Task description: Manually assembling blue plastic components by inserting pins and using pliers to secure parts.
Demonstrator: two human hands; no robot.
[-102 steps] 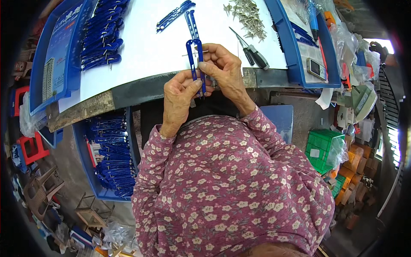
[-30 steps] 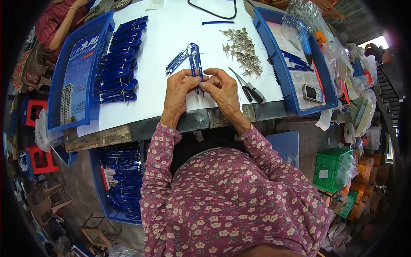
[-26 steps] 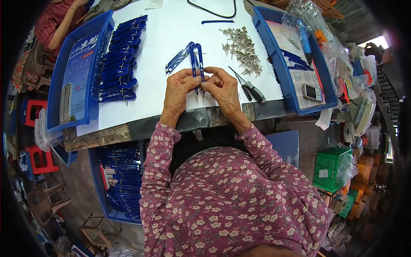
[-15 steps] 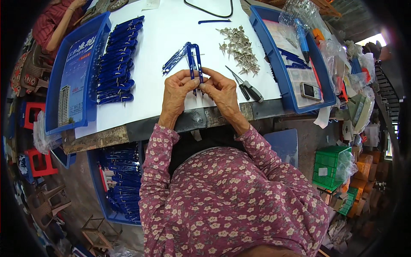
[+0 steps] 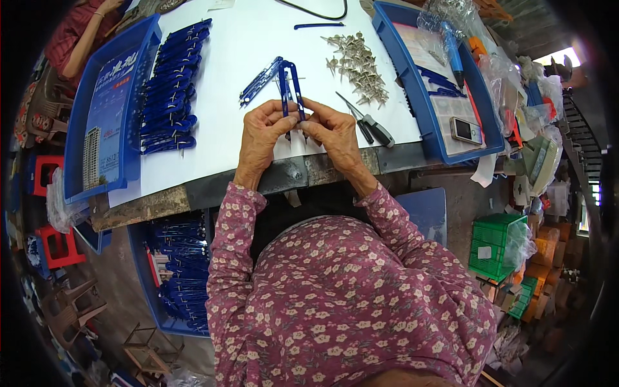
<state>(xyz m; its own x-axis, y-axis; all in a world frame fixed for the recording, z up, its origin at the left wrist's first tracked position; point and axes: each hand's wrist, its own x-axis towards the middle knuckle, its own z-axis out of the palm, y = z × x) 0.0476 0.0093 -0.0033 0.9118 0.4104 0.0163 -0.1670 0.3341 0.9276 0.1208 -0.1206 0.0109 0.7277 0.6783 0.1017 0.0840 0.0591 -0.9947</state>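
Both hands pinch a narrow blue piece with two long arms [image 5: 294, 79], which meet at the far end and stand slightly apart. My left hand [image 5: 263, 137] grips the left arm between thumb and fingers near its lower end. On the other arm, my right hand [image 5: 335, 134] has a similar pinch. What the fingertips cover is hidden. Just left of it, similar slim blue pieces [image 5: 260, 84] lie on the white table covering [image 5: 222, 135]. To the right rests a pointed tool with a grey and black handle [image 5: 379, 131], beyond it a pile of small metal parts [image 5: 361, 71].
A long row of blue pieces [image 5: 169, 97] lies beside a blue tray [image 5: 132, 164] at left. Another blue tray [image 5: 435, 145] at right holds a mobile phone [image 5: 465, 131]. Below the table edge, a blue crate [image 5: 145, 284] holds more blue pieces. A co-worker's arm [image 5: 84, 39] shows far left.
The lower ends of the blue piece's two arms are slightly farther apart, and my hands have parted a little with them. The whole view has shifted slightly.
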